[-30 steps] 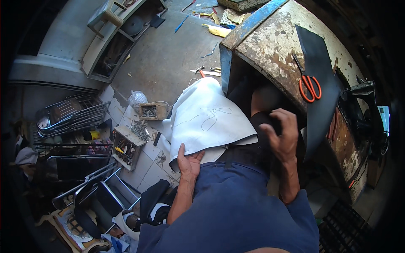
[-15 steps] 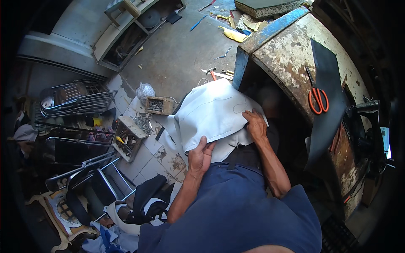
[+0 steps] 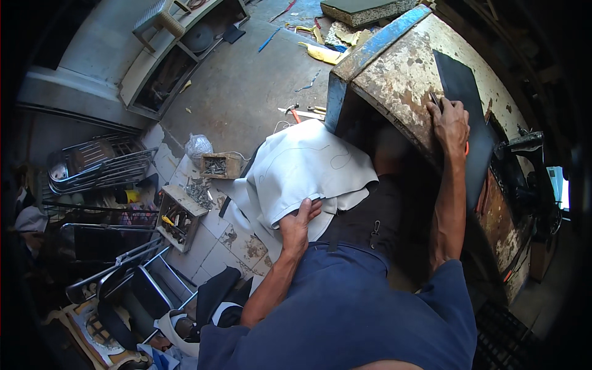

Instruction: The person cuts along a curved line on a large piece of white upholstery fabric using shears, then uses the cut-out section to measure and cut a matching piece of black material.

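A white leather-like sheet (image 3: pixel 308 160) drapes over my lap, with a thin dark thread or drawn line curving across its top. Its near edge is pinched between the thumb and fingers of my left hand (image 3: pixel 296 228). My right hand (image 3: pixel 451 126) is out over the worn bench top, its fingers closed round a pair of scissors (image 3: pixel 467 148). Most of the scissors is hidden under that hand; a bit of orange handle and the dark blade end show. A strip of black sheet material (image 3: pixel 459 77) lies beneath the hand.
The paint-flaked bench (image 3: pixel 394 74) stands at the right, carrying a dark sewing-machine-like device (image 3: pixel 527 160). Wooden boxes of hardware (image 3: pixel 220 165) and a hammer (image 3: pixel 293 113) are on the floor. Folded metal chairs (image 3: pixel 98 160) crowd the left. A foam-like slab (image 3: pixel 364 11) lies at the back.
My right hand has let go of the white sheet, moved right to the bench and closed on the scissors. The sheet's right side has dropped. My left hand still grips its edge.
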{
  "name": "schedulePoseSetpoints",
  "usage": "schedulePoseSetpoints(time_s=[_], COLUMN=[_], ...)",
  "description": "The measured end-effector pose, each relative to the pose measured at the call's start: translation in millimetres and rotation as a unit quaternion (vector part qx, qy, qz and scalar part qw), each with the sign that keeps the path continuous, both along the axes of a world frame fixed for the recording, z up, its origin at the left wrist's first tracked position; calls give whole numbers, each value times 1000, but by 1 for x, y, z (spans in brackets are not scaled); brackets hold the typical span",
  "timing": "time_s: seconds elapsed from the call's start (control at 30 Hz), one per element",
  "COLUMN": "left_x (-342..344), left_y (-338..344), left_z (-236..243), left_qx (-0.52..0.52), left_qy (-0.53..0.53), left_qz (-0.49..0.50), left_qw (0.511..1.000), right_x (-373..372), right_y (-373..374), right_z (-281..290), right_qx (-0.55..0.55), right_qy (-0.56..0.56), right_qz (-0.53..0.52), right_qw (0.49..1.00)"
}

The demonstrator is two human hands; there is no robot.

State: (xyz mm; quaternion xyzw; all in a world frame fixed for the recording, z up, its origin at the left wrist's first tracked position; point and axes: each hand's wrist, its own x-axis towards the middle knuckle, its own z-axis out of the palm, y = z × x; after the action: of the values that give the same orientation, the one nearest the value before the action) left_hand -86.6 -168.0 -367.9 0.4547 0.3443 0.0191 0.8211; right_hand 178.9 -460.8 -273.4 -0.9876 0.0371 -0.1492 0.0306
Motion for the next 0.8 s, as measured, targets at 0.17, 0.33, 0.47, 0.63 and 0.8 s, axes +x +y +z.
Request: schedulePoseSetpoints(time_s=[0.17, 0.33, 0.47, 0.63, 0.8], left_x=[-11, -14, -18, -17, -25], left_y=[1, 1, 5, 4, 13], left_z=[-1, 3, -2, -8, -13], left_qx=[42, 41, 37, 82, 128], left_qy=[25, 12, 15, 21, 56], left_qz=[-7, -5, 7, -4, -38], left_qw=[999, 999, 999, 996, 989], right_x=[5, -77, -139, -181, -186], right_y=[5, 63, 129, 165, 172], right_z=[-29, 60, 14, -49, -51], right_qx=[0, 201, 340, 309, 309], right_qy=[-85, -26, 250, 358, 389], right_qz=[78, 114, 341, 362, 351], right_qw=[993, 973, 840, 803, 794])
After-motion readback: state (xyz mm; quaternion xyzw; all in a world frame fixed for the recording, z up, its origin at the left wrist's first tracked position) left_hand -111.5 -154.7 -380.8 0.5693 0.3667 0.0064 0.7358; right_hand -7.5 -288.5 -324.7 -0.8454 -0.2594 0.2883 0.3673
